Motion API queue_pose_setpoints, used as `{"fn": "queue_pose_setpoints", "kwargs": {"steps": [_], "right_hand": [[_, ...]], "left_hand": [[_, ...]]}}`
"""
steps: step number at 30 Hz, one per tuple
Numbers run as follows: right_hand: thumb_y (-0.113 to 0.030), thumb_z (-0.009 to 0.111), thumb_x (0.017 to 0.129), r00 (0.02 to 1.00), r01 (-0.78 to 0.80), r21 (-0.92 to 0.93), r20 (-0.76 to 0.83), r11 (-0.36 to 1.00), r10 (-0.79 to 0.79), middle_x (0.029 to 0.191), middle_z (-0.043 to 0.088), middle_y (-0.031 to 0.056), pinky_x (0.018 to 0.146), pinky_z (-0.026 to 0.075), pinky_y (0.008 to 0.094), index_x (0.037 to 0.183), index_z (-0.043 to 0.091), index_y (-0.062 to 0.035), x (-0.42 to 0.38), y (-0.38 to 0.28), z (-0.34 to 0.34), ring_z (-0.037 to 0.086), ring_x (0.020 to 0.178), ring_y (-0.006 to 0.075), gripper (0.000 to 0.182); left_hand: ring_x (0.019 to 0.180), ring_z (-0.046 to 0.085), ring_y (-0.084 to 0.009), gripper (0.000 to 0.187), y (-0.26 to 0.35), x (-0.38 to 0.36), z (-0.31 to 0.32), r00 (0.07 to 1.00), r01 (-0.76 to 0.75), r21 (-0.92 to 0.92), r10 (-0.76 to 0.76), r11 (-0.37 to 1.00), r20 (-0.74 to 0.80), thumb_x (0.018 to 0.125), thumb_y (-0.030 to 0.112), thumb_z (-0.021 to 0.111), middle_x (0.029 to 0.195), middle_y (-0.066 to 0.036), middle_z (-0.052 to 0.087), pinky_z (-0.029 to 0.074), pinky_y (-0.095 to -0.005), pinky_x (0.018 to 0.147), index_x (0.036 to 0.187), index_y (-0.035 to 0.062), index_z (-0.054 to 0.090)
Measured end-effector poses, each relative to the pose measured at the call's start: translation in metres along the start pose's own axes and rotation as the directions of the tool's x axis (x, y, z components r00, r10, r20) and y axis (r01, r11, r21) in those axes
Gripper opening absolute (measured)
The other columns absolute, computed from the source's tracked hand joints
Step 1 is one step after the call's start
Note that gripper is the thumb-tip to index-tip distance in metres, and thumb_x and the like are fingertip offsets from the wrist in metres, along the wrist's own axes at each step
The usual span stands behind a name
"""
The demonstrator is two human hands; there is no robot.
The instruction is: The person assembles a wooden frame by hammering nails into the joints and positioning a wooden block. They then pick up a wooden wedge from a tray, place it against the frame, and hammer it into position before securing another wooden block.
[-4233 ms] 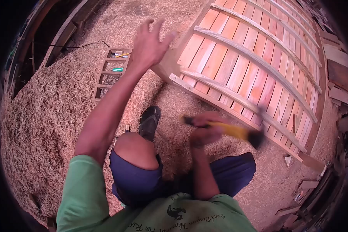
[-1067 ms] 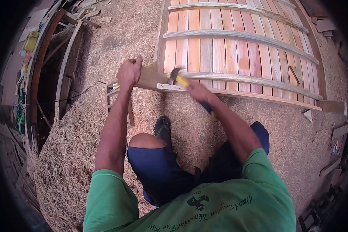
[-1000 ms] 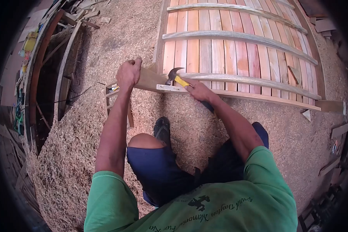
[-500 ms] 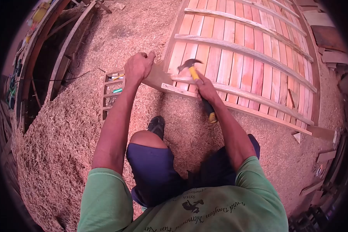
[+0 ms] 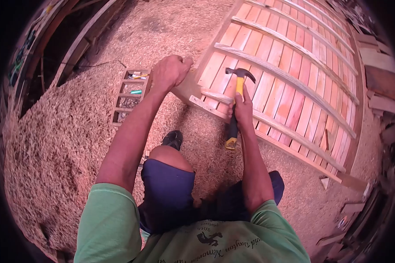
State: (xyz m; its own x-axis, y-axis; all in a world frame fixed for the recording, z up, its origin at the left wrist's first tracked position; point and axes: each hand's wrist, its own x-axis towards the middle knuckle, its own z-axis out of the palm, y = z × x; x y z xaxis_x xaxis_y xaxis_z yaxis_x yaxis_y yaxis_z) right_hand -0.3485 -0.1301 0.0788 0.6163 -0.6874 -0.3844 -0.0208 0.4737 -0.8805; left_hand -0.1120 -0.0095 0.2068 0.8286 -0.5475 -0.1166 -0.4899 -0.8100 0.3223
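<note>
My right hand [image 5: 244, 110] grips a claw hammer [image 5: 239, 84] with a yellow and black handle. Its dark head points away from me, above the slatted wooden panel [image 5: 267, 96]. My left hand [image 5: 173, 72] is closed over the near left corner of the panel, by the end of a wide frame board [image 5: 189, 90]. Whatever its fingers pinch, if anything, is hidden or too small to make out. Several raised battens cross the slats, and a narrow strip [image 5: 208, 106] runs along the near edge.
A compartmented wooden tray [image 5: 128, 95] with a green item and small pieces lies left on the shavings. Timber framing [image 5: 81, 46] stands at far left. Scrap boards [image 5: 384, 83] are piled at the right. My shoe [image 5: 173, 139] is below the panel corner.
The hammer has shifted right in view, and its head has turned more upright, farther from my left hand. My left hand stays closed at the panel corner. The whole view has rotated slightly.
</note>
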Motion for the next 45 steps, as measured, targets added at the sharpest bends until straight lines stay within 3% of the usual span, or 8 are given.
{"fn": "queue_pose_setpoints", "kwargs": {"steps": [4,14,17,23,27,32,39,45], "right_hand": [[-0.021,0.05,0.112,0.895,0.026,-0.519,0.393,0.855,0.211,0.064,0.051,0.0014,0.044,0.046,0.0291,0.169,0.031,-0.0232,-0.017,0.024,-0.011,0.051,0.048,0.0124,0.06],[-0.023,0.05,0.113,0.997,-0.053,0.011,0.054,0.999,0.052,0.066,0.054,0.0021,0.046,0.047,0.0284,0.168,0.033,-0.0208,-0.002,0.012,-0.003,0.051,0.05,0.0124,0.058],[-0.024,0.05,0.112,0.969,0.204,-0.465,0.221,0.862,-0.11,0.067,0.054,0.0021,0.047,0.048,0.0286,0.168,0.035,-0.0238,-0.012,0.076,-0.018,0.051,0.05,0.0132,0.057],[-0.018,0.047,0.112,0.95,-0.126,-0.416,0.211,0.9,0.231,0.067,0.056,0.002,0.046,0.048,0.0314,0.168,0.034,-0.0171,-0.044,-0.005,-0.002,0.054,0.051,0.0126,0.057],[-0.021,0.047,0.111,0.995,0.057,-0.192,0.086,0.98,-0.041,0.07,0.061,0.009,0.051,0.053,0.0375,0.168,0.034,-0.0204,-0.04,-0.017,0.002,0.06,0.054,0.0188,0.058],[-0.024,0.052,0.111,0.893,0.445,-0.734,0.323,0.512,-0.314,0.088,0.074,0.0221,0.071,0.057,0.0476,0.166,0.037,-0.0223,-0.055,0.05,-0.01,0.073,0.072,0.0345,0.057],[-0.016,0.053,0.109,0.893,0.345,-0.644,0.001,0.683,-0.45,0.079,0.067,0.022,0.061,0.053,0.0452,0.168,0.034,-0.0186,-0.116,0.014,0.04,0.067,0.064,0.0292,0.062],[-0.017,0.055,0.107,0.911,0.378,-0.727,0.181,0.573,-0.371,0.076,0.067,0.021,0.062,0.054,0.0462,0.167,0.035,-0.0185,-0.114,0.087,0.034,0.071,0.066,0.0336,0.063]], "left_hand": [[0.1,0.072,-0.0438,0.061,-0.001,-0.002,0.0,1.0,-0.005,0.008,0.006,1.0,-0.025,0.095,0.058,0.05,0.102,-0.027,0.076,0.054,-0.053,0.093,0.097,0.0043,0.08],[0.103,0.072,-0.0432,0.062,0.002,-0.007,-0.003,1.0,-0.007,-0.023,0.007,1.0,-0.008,0.096,0.058,0.052,0.104,-0.028,0.075,0.054,-0.0525,0.094,0.101,0.0026,0.08],[0.104,0.072,-0.0428,0.063,0.007,-0.003,-0.013,1.0,-0.008,-0.008,0.008,1.0,0.014,0.096,0.059,0.052,0.105,-0.028,0.075,0.054,-0.0521,0.095,0.103,0.0027,0.08],[0.103,0.073,-0.0431,0.063,0.004,-0.004,-0.008,1.0,-0.022,-0.016,0.023,1.0,0.017,0.096,0.059,0.052,0.106,-0.029,0.075,0.055,-0.0523,0.094,0.103,0.0023,0.08],[0.103,0.073,-0.0433,0.063,-0.001,-0.004,-0.003,0.999,-0.039,0.008,0.039,0.999,-0.01,0.095,0.059,0.052,0.105,-0.029,0.075,0.055,-0.0524,0.094,0.103,0.0025,0.08],[0.102,0.073,-0.0438,0.063,0.0,-0.002,-0.004,1.0,-0.025,-0.008,0.025,1.0,0.006,0.095,0.06,0.052,0.104,-0.029,0.075,0.054,-0.0527,0.094,0.102,0.0034,0.08],[0.106,0.073,-0.042,0.061,0.005,-0.005,-0.01,0.999,0.004,-0.014,-0.003,1.0,0.047,0.093,0.056,0.054,0.108,-0.028,0.076,0.054,-0.0515,0.097,0.102,0.001,0.08],[0.101,0.073,-0.0426,0.067,-0.007,0.003,0.003,0.999,-0.036,-0.026,0.036,0.999,-0.012,0.095,0.064,0.051,0.102,-0.027,0.076,0.053,-0.0527,0.094,0.102,0.0036,0.08]]}}
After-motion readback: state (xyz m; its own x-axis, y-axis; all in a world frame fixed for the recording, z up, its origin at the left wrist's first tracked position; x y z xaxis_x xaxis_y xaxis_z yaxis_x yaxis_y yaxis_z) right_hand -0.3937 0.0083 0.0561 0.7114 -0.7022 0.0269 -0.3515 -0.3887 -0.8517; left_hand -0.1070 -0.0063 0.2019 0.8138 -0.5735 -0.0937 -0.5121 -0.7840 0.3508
